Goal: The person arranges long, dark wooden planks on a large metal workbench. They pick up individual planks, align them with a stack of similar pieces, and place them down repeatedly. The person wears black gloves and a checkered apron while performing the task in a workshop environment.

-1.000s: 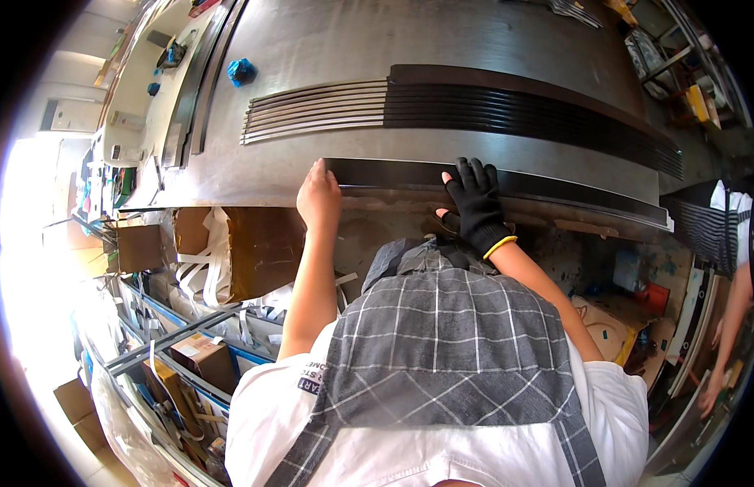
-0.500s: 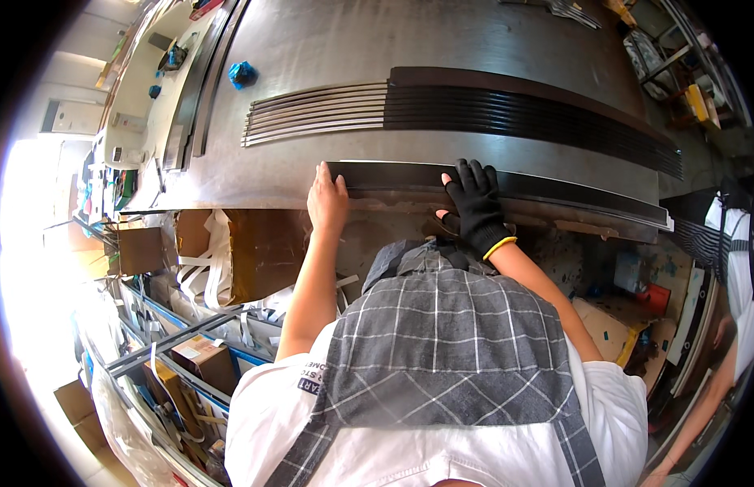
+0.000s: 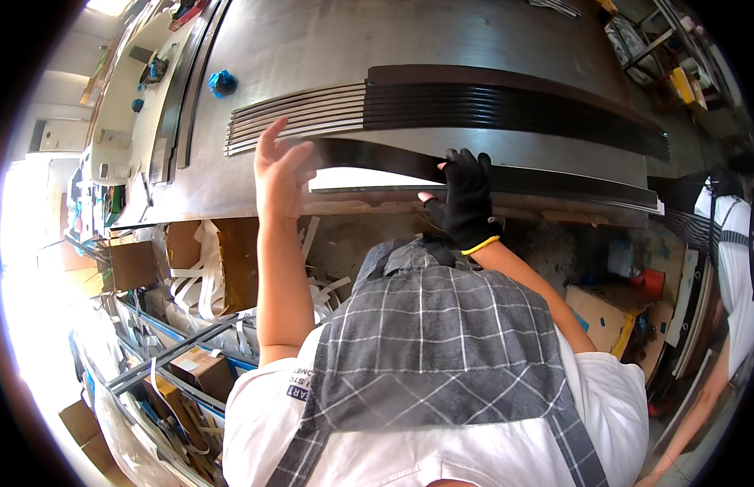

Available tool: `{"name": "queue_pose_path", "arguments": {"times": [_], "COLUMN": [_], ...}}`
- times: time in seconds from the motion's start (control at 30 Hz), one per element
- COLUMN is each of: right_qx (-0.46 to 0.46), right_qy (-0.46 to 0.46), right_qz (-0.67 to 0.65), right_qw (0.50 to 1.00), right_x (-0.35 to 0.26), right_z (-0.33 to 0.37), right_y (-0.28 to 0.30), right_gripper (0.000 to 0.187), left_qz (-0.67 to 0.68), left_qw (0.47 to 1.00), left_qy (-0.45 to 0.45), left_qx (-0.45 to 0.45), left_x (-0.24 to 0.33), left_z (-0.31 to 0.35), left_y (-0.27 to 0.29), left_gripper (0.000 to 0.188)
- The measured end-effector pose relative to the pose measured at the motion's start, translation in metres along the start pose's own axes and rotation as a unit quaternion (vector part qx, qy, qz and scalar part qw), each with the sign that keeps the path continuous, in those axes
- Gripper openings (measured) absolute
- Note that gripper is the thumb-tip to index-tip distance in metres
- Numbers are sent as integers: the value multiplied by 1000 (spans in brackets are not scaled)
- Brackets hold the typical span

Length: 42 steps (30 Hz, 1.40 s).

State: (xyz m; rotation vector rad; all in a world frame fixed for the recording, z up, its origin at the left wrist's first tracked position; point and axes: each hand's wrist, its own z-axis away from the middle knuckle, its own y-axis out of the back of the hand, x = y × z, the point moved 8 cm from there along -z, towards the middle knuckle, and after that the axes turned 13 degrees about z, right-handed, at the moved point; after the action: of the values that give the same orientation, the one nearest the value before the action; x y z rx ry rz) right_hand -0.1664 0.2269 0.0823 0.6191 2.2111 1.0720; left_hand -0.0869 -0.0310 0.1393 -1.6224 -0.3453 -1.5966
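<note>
Left hand: pinching black strip by its raised end | right hand: gloved, spread over it farther right

1 crumpled blue wad, brown cardboard box, white straps

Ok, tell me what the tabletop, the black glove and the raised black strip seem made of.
Tabletop: probably bare steel, dull grey, with soft metallic reflections. Black glove: likely knit fabric, matte, hugging the hand. Raised black strip: smooth, dark; its bowed end suggests flexible plastic or thin coated metal.
</note>
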Motion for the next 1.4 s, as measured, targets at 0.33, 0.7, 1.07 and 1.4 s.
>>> {"name": "queue_pose_path", "arguments": {"times": [0.33,0.7,1.07,1.4], "right_qx": [245,334,92,237], "right_qy": [-6,59,-417,-467], "right_qz": [32,12,-552,-732], "right_qw": [969,941,716,435], "right_x": [26,44,267,339], "right_z": [-61,-41,67,79], "right_y": [136,239,62,117], "right_gripper": [14,20,58,20], "left_qz": [30,-9,283,162], "left_qw": [898,817,896,977], "left_qy": [83,-50,34,51], "left_qx": [-430,-575,-340,-125], "left_x": [-30,-34,-14,-96], "left_z": [2,47,-51,-76], "left_y": [-134,-353,-304,-177], "left_gripper": [93,11,17,13]}}
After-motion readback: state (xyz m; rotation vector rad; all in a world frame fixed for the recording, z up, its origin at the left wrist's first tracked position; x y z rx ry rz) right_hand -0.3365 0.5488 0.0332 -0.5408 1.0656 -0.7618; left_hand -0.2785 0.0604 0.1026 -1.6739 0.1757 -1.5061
